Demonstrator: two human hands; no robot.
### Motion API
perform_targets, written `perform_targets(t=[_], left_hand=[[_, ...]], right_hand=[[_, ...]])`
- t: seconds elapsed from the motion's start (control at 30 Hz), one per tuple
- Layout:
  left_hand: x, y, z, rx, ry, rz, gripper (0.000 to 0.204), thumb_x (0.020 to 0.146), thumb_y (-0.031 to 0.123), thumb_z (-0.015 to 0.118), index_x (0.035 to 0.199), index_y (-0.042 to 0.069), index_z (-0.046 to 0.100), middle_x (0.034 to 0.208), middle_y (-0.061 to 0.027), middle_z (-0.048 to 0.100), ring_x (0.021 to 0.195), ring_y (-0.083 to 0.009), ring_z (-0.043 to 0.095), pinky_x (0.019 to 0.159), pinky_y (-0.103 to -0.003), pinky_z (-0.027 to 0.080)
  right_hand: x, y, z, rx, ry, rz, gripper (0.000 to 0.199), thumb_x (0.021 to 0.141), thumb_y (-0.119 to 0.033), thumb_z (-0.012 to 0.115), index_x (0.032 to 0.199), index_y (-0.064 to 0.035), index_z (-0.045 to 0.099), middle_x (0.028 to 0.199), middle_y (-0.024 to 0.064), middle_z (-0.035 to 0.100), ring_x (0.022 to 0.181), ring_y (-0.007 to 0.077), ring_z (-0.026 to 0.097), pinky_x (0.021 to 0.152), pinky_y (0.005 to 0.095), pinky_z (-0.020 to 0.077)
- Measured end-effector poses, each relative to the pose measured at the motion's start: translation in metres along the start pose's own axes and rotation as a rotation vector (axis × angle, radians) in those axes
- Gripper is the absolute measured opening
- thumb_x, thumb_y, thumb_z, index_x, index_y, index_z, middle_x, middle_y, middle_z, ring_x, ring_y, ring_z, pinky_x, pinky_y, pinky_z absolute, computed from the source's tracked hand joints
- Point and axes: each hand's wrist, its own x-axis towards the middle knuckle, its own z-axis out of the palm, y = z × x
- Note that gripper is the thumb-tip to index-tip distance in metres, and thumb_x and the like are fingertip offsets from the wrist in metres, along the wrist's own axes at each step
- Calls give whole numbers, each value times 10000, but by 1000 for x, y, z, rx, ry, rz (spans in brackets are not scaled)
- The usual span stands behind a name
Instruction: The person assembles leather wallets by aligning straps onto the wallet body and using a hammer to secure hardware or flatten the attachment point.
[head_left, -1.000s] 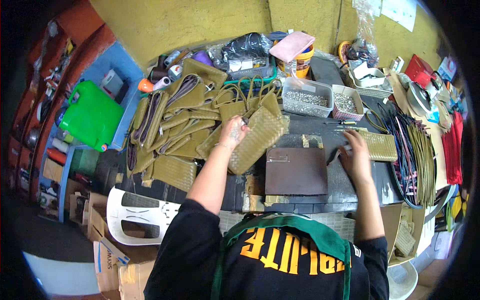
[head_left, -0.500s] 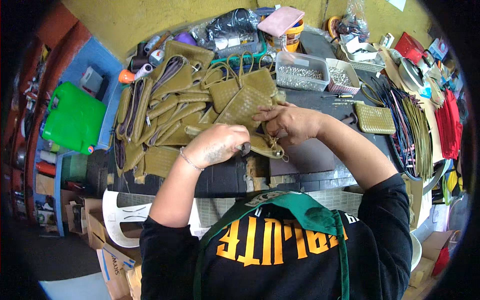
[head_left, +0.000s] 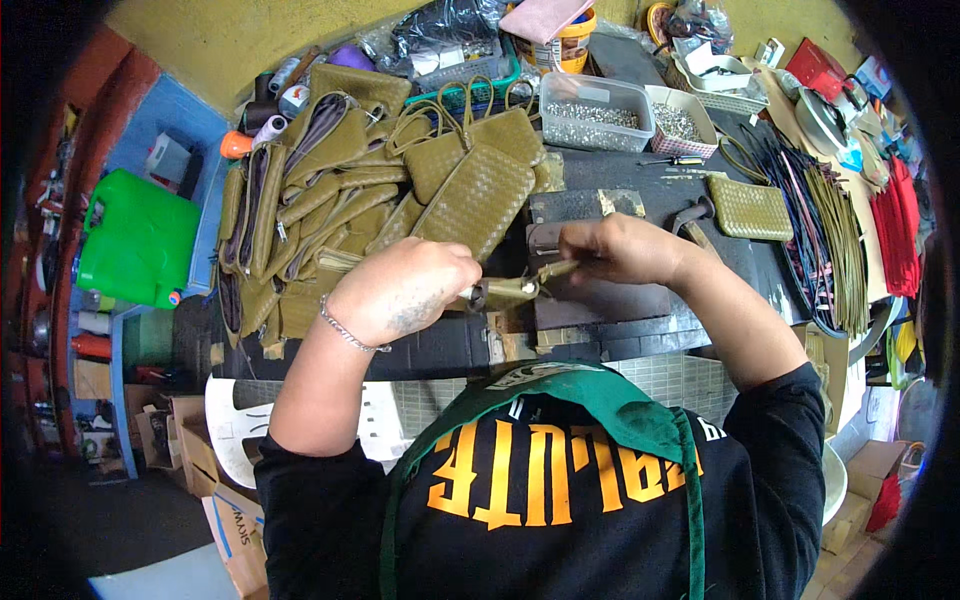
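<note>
"Two hands on one thing, is that right?"

"Yes. The left hand (head_left: 400,298) is curled over one end of an olive piece (head_left: 510,288), and the right hand (head_left: 628,250) pinches the other end. So it sits between them, lifted over the near part of the desk (head_left: 430,345)."

"Are the hands touching each other?"

"No, they're apart, with the olive piece bridging the gap. The right one reaches slightly farther out."

"What's below?"

"A flat brown sheet (head_left: 605,308), smooth and straight-edged, partly under the right hand."

"And the materials around it?"

"Just beyond the left hand, a pouch (head_left: 475,200) with a woven, slightly shiny face leans on a heap of soft olive pouches (head_left: 325,215), some folded, some showing dark lining. On the far side, a clear plastic box (head_left: 590,138) holds small silvery bits. Over to the right lie thin olive straps (head_left: 842,255), long and narrow."

"How does the olive piece itself look?"

"Narrow from here, with a pale fleck towards its right end. It's blurred, and I can't tell its full shape. Something small and dark shows at the left fingertips, too blurred to name."
</note>
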Motion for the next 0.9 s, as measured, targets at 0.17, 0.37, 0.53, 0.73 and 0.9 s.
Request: perform_targets(t=[0.17, 0.37, 0.53, 0.73, 0.9], left_hand=[[11, -1, 20, 72, 58, -46, 60, 688, 35, 527, 737, 31, 561, 762, -132, 571, 752, -314, 583, 660, -386, 482], [17, -15, 63, -30, 141, -108, 89, 647, 9, 545, 733, 21, 524, 780, -137, 550, 753, -340, 565, 667, -399, 471], [16, -15, 81, 24, 264, -124, 57, 680, 20, 513, 712, 37, 557, 771, -134, 567, 745, -326, 572, 658, -379, 481], [17, 7, 62, 271, 59, -190, 47, 682, 67, 532, 713, 52, 563, 764, -97, 582, 774, -263, 588, 670, -366, 488], [29, 15, 64, 368, -122, -69, 78, 693, 120, 531, 679, 77, 595, 687, -90, 615, 683, -252, 620, 583, -358, 499]], right_hand=[[-6, 28, 21, -106, 498, -417, 255, 712, -65, 629, 966, -64, 611, 990, 123, 612, 884, 301, 595, 749, 342, 486], [-26, 45, 34, -485, 547, -267, 277, 726, -169, 545, 988, -172, 637, 943, -2, 588, 837, 180, 533, 693, 333, 363], [-30, 67, 61, -478, 638, -211, 361, 724, -124, 529, 1068, -203, 605, 889, -9, 558, 822, 187, 509, 707, 333, 377], [-27, 59, 74, -657, 544, -168, 424, 766, -158, 447, 1166, -261, 544, 856, 2, 484, 829, 184, 481, 728, 322, 382], [-19, 53, 81, -748, 563, -64, 395, 754, -175, 461, 1123, -259, 574, 873, 6, 488, 852, 179, 479, 732, 325, 380]])
